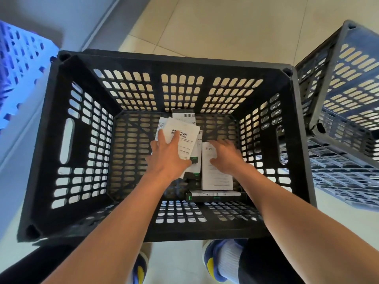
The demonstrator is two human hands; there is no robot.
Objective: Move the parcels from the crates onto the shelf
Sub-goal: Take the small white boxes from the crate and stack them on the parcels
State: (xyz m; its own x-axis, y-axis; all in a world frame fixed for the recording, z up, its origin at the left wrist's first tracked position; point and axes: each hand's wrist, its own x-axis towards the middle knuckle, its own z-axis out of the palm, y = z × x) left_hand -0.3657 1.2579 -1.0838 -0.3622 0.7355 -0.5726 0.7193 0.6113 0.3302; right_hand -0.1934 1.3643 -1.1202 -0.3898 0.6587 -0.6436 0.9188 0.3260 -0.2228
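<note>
A deep black slotted crate point(49, 140) stands on the floor right below me, with both my arms reaching into it. Several parcels lie on its bottom. My left hand point(167, 153) lies with spread fingers on a white parcel with a barcode label point(184, 133). My right hand point(225, 157), blurred, rests with loosely spread fingers on the right side of a white box point(215, 179). A black-and-green flat box point(213, 196) lies at the near wall, and another labelled parcel point(183, 115) at the far side. No shelf is in view.
A second black crate point(338, 83) lies tipped on its side just to the right, over a grey-blue lattice crate point(344, 181). A blue perforated panel point(18, 58) is at the far left. Beige floor tiles lie beyond. My shoes point(217, 261) stand at the crate's near wall.
</note>
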